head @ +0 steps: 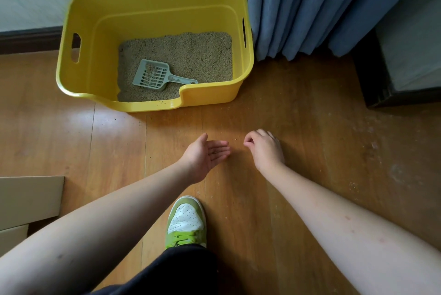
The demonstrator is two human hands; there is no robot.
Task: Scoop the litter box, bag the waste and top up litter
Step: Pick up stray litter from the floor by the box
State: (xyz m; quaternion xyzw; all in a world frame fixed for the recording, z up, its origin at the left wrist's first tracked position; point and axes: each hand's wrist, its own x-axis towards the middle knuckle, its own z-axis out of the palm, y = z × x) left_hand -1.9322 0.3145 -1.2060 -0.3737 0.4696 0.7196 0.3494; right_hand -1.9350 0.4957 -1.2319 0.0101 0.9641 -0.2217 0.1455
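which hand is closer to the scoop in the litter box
Left. The left hand, palm up and open, hovers over the floor just below the grey litter scoop in the yellow litter box. The right hand, fingers curled, sits further off to the right.

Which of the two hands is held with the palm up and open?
The left hand: flat, palm up. The right hand has curled fingers, palm down.

No text, label, brand or number can be read anywhere here.
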